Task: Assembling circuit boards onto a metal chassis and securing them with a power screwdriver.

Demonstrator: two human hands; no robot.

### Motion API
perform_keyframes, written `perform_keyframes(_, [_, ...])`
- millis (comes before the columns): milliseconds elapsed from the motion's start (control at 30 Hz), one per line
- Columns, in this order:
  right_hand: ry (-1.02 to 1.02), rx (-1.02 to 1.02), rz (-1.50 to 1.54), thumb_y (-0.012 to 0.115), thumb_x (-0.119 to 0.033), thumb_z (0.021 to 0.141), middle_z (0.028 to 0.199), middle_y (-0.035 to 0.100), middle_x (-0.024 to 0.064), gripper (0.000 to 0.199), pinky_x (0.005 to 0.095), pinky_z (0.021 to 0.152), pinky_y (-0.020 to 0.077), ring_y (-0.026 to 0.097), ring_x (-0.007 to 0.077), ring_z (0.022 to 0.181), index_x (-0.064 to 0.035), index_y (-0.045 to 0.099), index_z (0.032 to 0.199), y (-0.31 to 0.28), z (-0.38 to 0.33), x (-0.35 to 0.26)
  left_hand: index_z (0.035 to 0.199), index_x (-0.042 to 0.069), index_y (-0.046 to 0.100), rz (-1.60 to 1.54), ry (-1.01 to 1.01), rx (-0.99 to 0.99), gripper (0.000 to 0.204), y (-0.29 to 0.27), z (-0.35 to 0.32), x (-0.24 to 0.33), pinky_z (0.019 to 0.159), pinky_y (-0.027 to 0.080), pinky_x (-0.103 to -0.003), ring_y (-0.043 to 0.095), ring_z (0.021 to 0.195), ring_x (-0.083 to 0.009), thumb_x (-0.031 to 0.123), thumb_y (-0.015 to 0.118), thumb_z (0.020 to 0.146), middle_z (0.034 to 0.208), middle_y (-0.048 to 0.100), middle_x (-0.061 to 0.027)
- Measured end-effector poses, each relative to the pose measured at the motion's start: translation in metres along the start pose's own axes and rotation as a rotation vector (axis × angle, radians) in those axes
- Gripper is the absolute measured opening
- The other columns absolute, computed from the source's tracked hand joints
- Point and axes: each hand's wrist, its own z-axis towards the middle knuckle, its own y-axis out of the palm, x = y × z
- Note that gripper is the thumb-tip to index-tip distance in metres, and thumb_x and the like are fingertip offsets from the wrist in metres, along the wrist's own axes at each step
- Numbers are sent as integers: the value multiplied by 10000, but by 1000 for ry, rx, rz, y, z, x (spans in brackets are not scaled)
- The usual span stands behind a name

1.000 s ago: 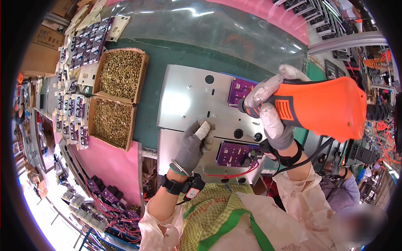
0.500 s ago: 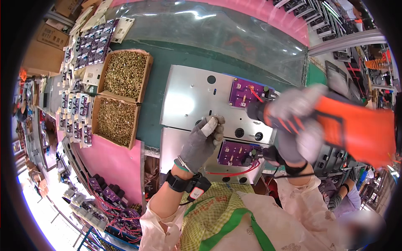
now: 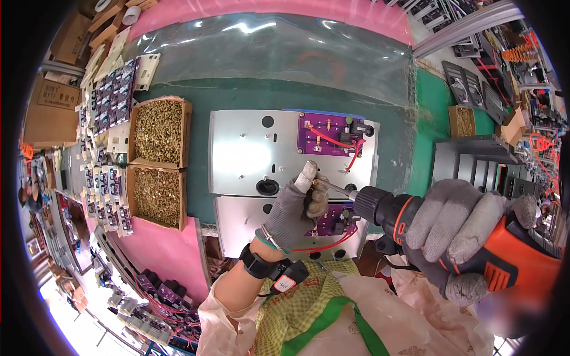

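Observation:
My right hand [image 3: 451,222], in a grey glove, grips an orange-and-black power drill [image 3: 371,204]. Its thin bit points left toward the fingertips of my gloved left hand [image 3: 291,204]. Those fingers are pinched together at the bit's tip; whatever small piece sits between them is too hidden to name. Both hands are above the near part of a silver metal plate [image 3: 231,178]. On that plate's far right lies a purple circuit board [image 3: 306,145] with red wires. A second metal plate [image 3: 234,228] lies nearer me, its own purple circuit board [image 3: 341,225] partly covered by my left hand.
Two cardboard boxes, one far [image 3: 185,133] and one near [image 3: 183,202], hold many small brass-coloured pieces at the left. Beyond them stand rows of circuit boards [image 3: 113,95]. Dark metal housings [image 3: 475,151] and a small box of pieces [image 3: 462,121] are at the right.
The drill has come down and swung round, so its bit now meets my left fingertips. My left hand stays pinched. The view has shifted, showing more of the right side.

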Motion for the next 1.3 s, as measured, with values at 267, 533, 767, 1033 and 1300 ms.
perform_keyframes(267, [6, 0, 35, 620, -151, 809, 719, 582, 168, 204, 367, 516, 525, 585, 258, 556, 18, 516, 854, -5, -6, -10, 794, 96, 518, 12, -17, 30, 326, 10, 2, 2, 441, 296, -219, 340, 453, -72, 405, 526, 898, 594, 402, 33])
perform_keyframes(533, [95, -4, -8, 611, -123, 811, 711, 607, 197, 162, 418, 558, 534, 596, 309, 555, 12, 528, 846, -5, -2, -20, 818, 82, 533, 104, -41, 45, 334, 19, -2, 11, 446, 316, -211, 382, 471, -61, 410, 549, 885, 611, 446, 29])
perform_keyframes(767, [-15, 333, -149, 718, -283, 710, 627, 464, 12, 345, 273, 499, 409, 452, 131, 542, -111, 434, 803, -12, -5, -27, 1161, 20, 479, 517, 159, 218, 443, 11, -7, 5, 592, 446, -234, 542, 710, -107, 394, 358, 958, 865, 542, -52])
perform_keyframes(1033, [-241, 568, -518, 562, -29, 794, 785, 546, 115, 551, 351, 514, 480, 528, 204, 550, 21, 271, 1258, -90, -15, 33, 1151, 15, 504, 519, 70, 224, 311, -18, -8, 19, 589, 418, -226, 549, 733, -122, 213, 473, 913, 917, 569, -60])
perform_keyframes(1300, [-122, 687, -381, 619, 18, 755, 769, 585, 118, 335, 360, 559, 537, 603, 210, 615, 14, 471, 1055, -121, -31, 69, 972, 69, 539, 474, -22, 354, 172, -16, -1, 20, 502, 386, -212, 502, 589, -92, 224, 537, 899, 724, 531, -7])
